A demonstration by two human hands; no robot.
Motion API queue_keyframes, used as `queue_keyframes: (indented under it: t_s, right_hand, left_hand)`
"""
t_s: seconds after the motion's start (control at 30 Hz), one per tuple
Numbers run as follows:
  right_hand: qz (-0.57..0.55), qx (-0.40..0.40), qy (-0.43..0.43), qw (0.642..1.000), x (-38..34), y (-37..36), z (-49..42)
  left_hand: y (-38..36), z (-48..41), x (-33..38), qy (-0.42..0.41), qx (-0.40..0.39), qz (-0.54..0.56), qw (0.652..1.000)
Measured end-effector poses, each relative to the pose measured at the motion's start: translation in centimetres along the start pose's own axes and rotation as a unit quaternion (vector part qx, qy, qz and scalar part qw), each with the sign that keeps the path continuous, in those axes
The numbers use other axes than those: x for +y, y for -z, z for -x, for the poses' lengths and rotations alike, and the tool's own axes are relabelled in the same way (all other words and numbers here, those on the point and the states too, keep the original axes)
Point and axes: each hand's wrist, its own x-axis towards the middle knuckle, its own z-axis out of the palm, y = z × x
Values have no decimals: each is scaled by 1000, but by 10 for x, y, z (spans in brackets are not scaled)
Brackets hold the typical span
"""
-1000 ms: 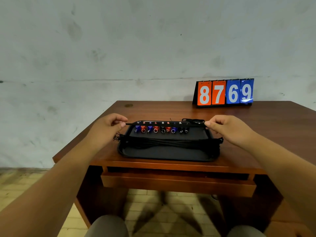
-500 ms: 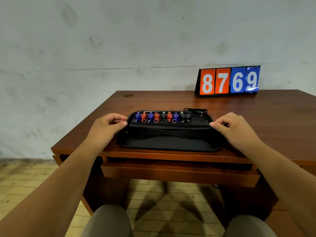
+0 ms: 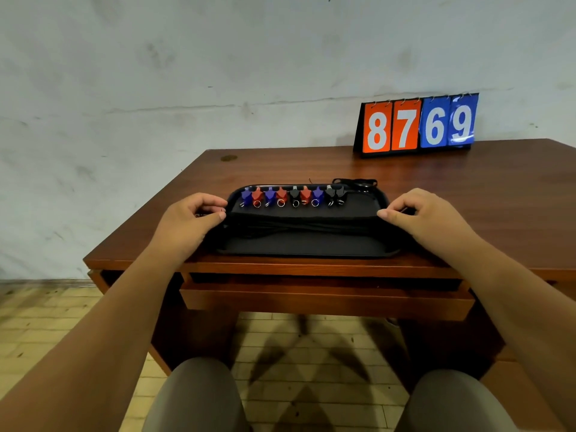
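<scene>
Tray: black, rounded, on the wooden desk's near edge.
Whistles: glossy red, blue and black, with metal rings, in the tray.
Left hand, right hand: each pinches one end of the black cords.
Scoreboard: "8769".

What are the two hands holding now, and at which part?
The left hand and right hand each pinch one end of the black cord bundle lying across the tray.

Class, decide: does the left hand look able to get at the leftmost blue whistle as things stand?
Probably yes: the left hand sits right beside the blue whistle, nothing covering it, though it would first release the black cords it pinches.
</scene>
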Motion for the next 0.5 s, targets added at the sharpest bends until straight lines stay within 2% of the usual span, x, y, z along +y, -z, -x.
queue_keyframes:
  t_s: [0.5]
  right_hand:
    - [-89,25,-52,994,-4,1,8]
  left_hand:
    - [1,2,-2,19,37,54,998]
